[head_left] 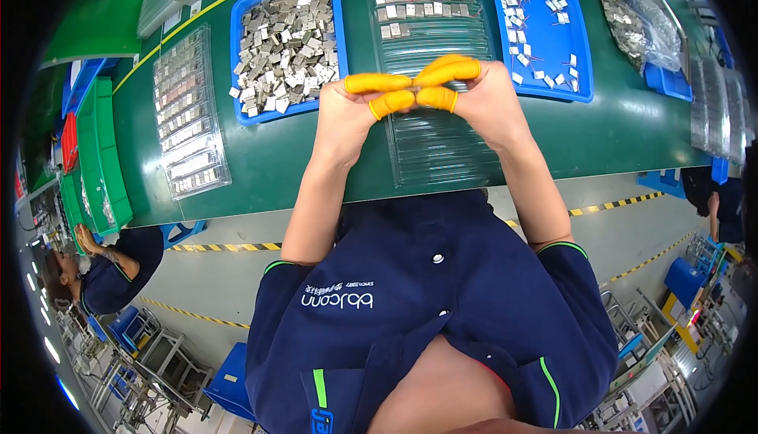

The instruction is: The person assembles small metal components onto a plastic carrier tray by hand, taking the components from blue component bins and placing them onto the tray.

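Note:
My left hand (pixel 346 117) and my right hand (pixel 493 106) meet above the clear ribbed plastic tray (pixel 442 146), thumbs and fingers in yellow finger cots. Both hands are closed in a pinch, fingertip against fingertip. Between the tips shows a tiny greyish thing (pixel 415 87), mostly hidden, whose kind I cannot make out. Small silver metal-cased parts (pixel 410 11) fill rows at the tray's far end. Left of my hands, a blue bin (pixel 345 55) is heaped with loose silver and white metal pieces. To the right, another blue bin (pixel 553 43) holds scattered white parts with thin leads.
A filled clear tray (pixel 225 177) lies at the left on the green table (pixel 272 162). Green bins (pixel 103 150) stand at the left edge. Bagged parts (pixel 632 16) and stacked clear trays (pixel 718 110) sit at the right. A co-worker (pixel 118 268) is at the far left.

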The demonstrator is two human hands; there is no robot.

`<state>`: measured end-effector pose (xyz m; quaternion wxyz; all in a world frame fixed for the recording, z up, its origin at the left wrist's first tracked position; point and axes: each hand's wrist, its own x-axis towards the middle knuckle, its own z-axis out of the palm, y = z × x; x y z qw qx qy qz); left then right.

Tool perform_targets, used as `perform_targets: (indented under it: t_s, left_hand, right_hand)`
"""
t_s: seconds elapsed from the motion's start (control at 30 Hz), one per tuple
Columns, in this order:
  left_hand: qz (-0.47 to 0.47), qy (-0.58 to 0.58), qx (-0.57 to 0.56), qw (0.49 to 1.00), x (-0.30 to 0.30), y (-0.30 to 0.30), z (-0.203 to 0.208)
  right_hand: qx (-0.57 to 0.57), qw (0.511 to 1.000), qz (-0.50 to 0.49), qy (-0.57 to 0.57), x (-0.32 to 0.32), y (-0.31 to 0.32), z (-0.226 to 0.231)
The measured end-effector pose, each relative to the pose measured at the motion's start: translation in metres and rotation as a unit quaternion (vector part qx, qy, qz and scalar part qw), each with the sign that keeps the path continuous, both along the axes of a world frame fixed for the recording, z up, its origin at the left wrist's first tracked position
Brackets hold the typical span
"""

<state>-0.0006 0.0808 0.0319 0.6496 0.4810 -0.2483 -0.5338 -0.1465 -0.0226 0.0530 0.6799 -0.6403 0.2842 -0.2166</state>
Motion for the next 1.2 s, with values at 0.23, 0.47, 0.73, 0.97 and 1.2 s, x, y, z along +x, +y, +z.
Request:
perform_targets:
  t_s: [0.23,0.47,0.73,0.97,1.2]
  left_hand:
    - [0.002,-0.672,0.023,0.74,-0.008,-0.02,0.003]
    - [0.063,-0.744,0.069,0.661,-0.003,-0.003,-0.005]
    - [0.185,-0.74,0.097,0.64,0.051,0.028,-0.01]
    - [0.181,-0.737,0.126,0.639,0.083,0.016,-0.002]
    - [0.072,-0.814,0.14,0.559,0.099,0.001,-0.005]
  right_hand:
    - [-0.374,0.9,-0.19,0.12,0.014,-0.042,-0.029]
    - [-0.604,0.771,-0.126,0.157,0.03,-0.049,-0.053]
    - [-0.566,0.787,-0.175,0.174,-0.001,-0.072,-0.05]
    - [-0.433,0.778,-0.228,0.393,-0.07,-0.068,-0.031]
    - [-0.353,0.812,-0.244,0.396,-0.071,-0.069,-0.035]
